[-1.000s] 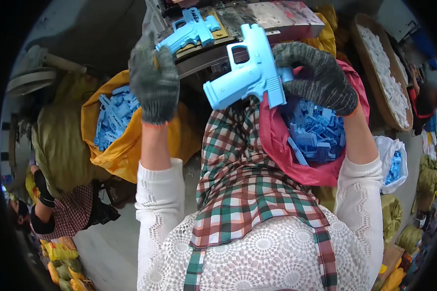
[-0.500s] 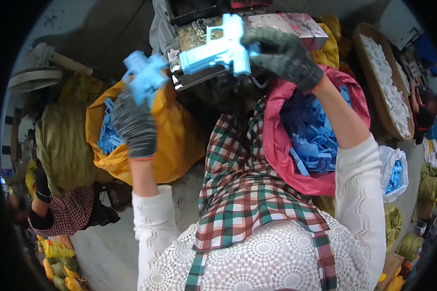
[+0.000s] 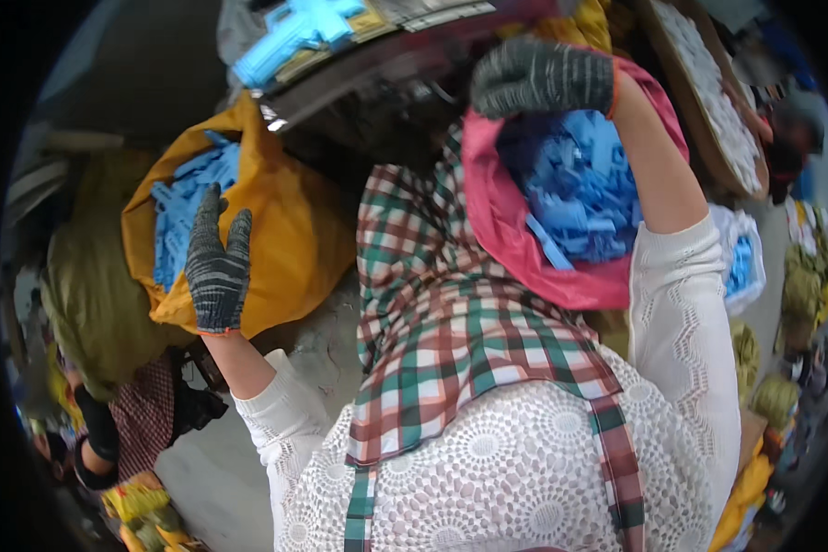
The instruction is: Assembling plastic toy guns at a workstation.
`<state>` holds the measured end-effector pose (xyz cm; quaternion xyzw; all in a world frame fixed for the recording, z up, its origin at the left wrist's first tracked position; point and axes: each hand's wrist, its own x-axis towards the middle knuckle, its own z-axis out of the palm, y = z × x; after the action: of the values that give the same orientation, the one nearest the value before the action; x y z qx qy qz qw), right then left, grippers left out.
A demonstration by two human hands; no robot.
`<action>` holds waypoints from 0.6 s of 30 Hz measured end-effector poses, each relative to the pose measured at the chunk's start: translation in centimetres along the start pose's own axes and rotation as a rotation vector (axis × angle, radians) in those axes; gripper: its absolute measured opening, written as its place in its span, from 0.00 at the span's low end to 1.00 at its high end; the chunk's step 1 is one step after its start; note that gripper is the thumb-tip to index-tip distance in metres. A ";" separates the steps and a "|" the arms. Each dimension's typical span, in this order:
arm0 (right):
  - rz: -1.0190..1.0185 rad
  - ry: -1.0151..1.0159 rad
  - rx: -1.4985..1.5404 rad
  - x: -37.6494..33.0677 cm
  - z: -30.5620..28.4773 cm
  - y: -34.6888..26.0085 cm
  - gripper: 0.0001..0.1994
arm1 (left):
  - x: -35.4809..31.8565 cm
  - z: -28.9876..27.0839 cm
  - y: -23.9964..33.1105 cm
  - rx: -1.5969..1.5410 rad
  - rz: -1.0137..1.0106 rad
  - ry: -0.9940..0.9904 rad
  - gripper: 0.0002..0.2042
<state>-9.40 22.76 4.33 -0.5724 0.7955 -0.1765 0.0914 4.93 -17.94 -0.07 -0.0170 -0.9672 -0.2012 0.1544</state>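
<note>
My left hand (image 3: 219,267), in a dark grey knit glove, is over the near side of a yellow sack (image 3: 294,239). Its thumb and a finger stand apart, and nothing shows between them. Light-blue plastic parts (image 3: 198,175) fill the sack's mouth beyond the fingertips. My right hand (image 3: 545,78), gloved alike, is above the far rim of a pink sack (image 3: 492,216). Its fingers are curled inward; whatever they may hold is hidden. Inside the pink sack lies a heap of blue plastic parts (image 3: 584,189). Light-blue toy pistol pieces (image 3: 299,32) rest on the worktop at the top, partly cut off.
The dark edge of the worktop (image 3: 368,69) runs across the top. A long basket (image 3: 708,101) of white pieces stands far right. Beside my right sleeve is a white bag (image 3: 741,258) with blue parts. An olive sack (image 3: 97,285) and another person's arm (image 3: 97,432) are at left.
The toy pistol has left my right hand, which has curled its fingers. My left hand has let go of its blue piece and drawn back toward me. The view has shifted.
</note>
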 end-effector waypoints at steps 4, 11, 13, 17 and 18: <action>0.691 -0.485 -0.176 -6.0 12.3 1.7 0.17 | 0.7 2.9 1.2 -0.204 0.020 -0.195 0.21; 0.886 -0.552 -0.085 -8.9 20.8 0.4 0.20 | 0.0 3.7 4.0 -0.153 0.077 -0.355 0.19; 1.085 -0.462 0.070 -9.4 16.9 0.4 0.20 | -0.3 3.8 4.2 -0.187 0.053 -0.384 0.19; 0.779 0.134 -0.050 -12.0 8.6 -1.7 0.17 | -0.8 4.1 4.6 -0.257 0.045 -0.418 0.19; 0.816 0.232 0.034 -11.5 6.4 -3.5 0.16 | -0.8 4.5 5.4 -0.374 0.021 -0.485 0.19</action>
<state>-0.37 31.49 -0.84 -0.1852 0.9589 -0.2021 0.0729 4.89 -11.17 -2.15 -0.1026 -0.9216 -0.3644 -0.0850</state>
